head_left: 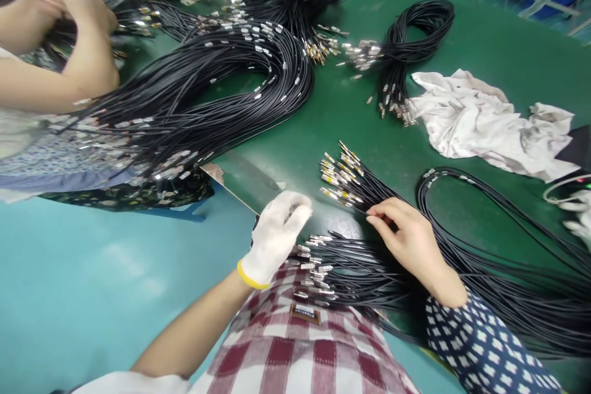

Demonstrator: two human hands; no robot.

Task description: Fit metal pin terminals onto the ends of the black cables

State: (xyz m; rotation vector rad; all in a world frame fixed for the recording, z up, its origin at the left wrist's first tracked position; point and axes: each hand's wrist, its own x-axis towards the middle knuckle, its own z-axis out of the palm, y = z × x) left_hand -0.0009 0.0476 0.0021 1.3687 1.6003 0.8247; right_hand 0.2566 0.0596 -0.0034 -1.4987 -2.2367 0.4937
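Black cable (362, 211) lies between thumb and fingertips of the right hand (410, 239).

From view centre: bare green tabletop (332, 114) open toward 1 o'clock, up to small coil (401, 52). Big cable loop (294, 68) blocks 10, connector bundle (345, 180) 3.

On your desk (295, 154), one cable bundle (360, 265) lies at the near edge, just in front of you, with a second bundle (373, 188) directly beyond it. Long looped cables (443, 228) run off to the right. A crumpled cloth (489, 123) sits at the far right, a coiled bundle (415, 31) just left of it. Farther left (beside your co-worker (60, 74)) a large curved bundle (277, 80) stretches across.
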